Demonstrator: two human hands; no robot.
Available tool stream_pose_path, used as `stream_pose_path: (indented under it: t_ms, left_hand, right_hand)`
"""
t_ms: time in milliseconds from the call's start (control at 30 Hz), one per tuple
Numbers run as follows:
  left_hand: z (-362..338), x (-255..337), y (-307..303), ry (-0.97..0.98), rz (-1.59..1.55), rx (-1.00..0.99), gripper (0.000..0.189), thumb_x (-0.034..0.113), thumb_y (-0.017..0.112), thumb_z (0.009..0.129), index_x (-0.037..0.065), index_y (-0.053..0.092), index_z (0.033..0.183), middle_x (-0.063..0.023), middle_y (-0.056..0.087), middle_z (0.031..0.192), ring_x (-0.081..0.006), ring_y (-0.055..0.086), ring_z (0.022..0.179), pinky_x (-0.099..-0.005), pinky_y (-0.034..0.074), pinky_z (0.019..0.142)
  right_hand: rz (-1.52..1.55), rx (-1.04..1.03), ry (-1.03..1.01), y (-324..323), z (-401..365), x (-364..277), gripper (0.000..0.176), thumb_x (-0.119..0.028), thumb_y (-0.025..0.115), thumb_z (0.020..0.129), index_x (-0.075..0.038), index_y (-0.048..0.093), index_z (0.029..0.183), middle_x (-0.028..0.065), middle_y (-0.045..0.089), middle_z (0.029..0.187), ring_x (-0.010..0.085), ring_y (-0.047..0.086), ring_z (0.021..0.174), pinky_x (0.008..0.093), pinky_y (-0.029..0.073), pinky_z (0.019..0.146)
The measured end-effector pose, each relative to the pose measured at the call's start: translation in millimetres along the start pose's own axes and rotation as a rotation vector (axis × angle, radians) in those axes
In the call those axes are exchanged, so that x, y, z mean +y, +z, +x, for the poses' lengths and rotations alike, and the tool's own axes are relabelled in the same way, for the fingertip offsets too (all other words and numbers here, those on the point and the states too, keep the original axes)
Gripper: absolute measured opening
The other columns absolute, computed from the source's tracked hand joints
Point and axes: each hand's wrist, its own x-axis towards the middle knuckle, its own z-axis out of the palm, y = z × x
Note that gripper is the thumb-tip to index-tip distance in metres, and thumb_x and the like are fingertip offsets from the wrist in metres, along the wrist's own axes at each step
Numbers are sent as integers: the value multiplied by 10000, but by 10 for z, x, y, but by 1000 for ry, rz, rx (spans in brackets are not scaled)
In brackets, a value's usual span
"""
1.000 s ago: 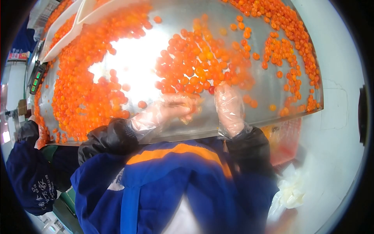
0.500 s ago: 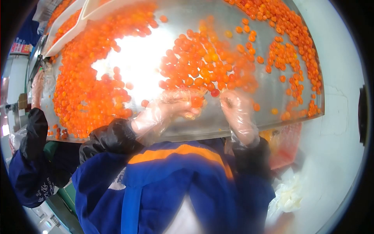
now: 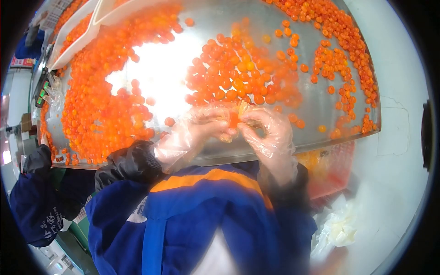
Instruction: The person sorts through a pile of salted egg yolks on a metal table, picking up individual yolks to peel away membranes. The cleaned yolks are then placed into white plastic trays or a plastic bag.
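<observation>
In the head view, my left hand [image 3: 188, 133], in a clear plastic glove, is closed around an orange egg yolk [image 3: 234, 120] near the table's front edge. My right hand [image 3: 272, 135], gloved the same way, pinches at the yolk's right side, its thumb and fingertips meeting the left fingertips. The fingers hide much of the yolk. Just beyond both hands lies a loose heap of round orange and yellow yolks [image 3: 243, 68] on the steel table [image 3: 215, 151].
More yolks [image 3: 101, 101] cover the table's left side, and others [image 3: 339, 64] line its right rim. White trays [image 3: 94, 27] stand at the far left. A co-worker's sleeve [image 3: 34, 183] is at left. A red basket [image 3: 332, 174] sits below the right corner.
My right hand has moved left from beside the heap and now pinches at the yolk in my left hand. The red yolk seen between the hands is no longer visible.
</observation>
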Motion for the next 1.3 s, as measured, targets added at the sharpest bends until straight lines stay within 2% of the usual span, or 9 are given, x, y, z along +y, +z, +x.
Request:
stream_pose_path:
  t_ms: [333,600,667,733,800,867,1033,1167,1300]
  left_hand:
    - [75,-100,-47,14,73,-76,282,39,645,948,-41,667,1218,-94,700,1150,-155,652,1025,-319,526,920]
    - [189,-109,-259,375,718,-179,280,44,603,976,11,660,1247,-105,690,1224,-200,670,1037,-334,549,880]
    - [261,37,-177,437,969,-162,308,34,580,980,17,633,1283,-122,670,1285,-228,683,1034,-329,560,844]
    - [296,325,69,-217,163,216,361,157,580,1009,17,567,1342,-149,697,1200,-241,706,952,-319,563,763]
    - [326,322,6,-208,374,156,457,273,568,1011,41,506,1400,-188,633,1293,-289,666,1080,-374,543,853]
    - [619,-211,-354,728,1908,-17,526,328,560,1000,23,482,1421,-227,500,1452,-354,551,1274,-450,467,1025]
    - [1086,-548,-44,826,1937,-201,601,341,564,985,-18,430,1448,-255,434,1484,-411,391,1410,-511,307,1176]
    - [1543,-176,-129,735,1769,203,506,311,556,987,21,484,1396,-247,492,1360,-428,433,1326,-512,324,1133]
    - [1215,110,-184,550,1684,306,481,242,548,982,-17,484,1382,-257,516,1323,-440,490,1253,-513,410,1057]
  right_hand:
    - [-221,19,-91,-19,-47,43,157,-15,716,798,-40,679,948,129,712,988,336,685,906,397,543,789]
    - [-569,803,507,-832,-692,120,208,-101,622,955,2,713,1111,125,718,1079,194,649,980,324,520,869]
    - [-73,1042,389,-890,-797,82,305,-117,572,943,-1,702,1194,175,707,1168,241,657,1046,340,520,884]
    - [-361,994,373,-1151,-1306,338,281,-94,587,929,23,685,1164,160,695,1137,252,651,1052,364,509,926]
    - [-645,935,356,-1386,-1648,411,259,-70,601,915,48,668,1135,146,683,1107,262,645,1057,388,497,967]
    - [-752,746,625,-1515,-1840,421,313,-26,561,909,50,651,1200,187,670,1220,296,635,1135,400,484,1008]
    - [-872,700,402,-1070,-1001,22,386,-62,529,929,44,592,1296,213,611,1348,341,587,1225,430,439,1062]
    - [-1172,323,400,-1458,-712,399,410,-139,457,993,9,570,1358,176,638,1316,333,611,1173,388,450,1023]
    - [-933,468,596,-1958,-263,823,399,-207,497,998,-39,553,1356,186,551,1378,390,529,1216,483,416,1036]
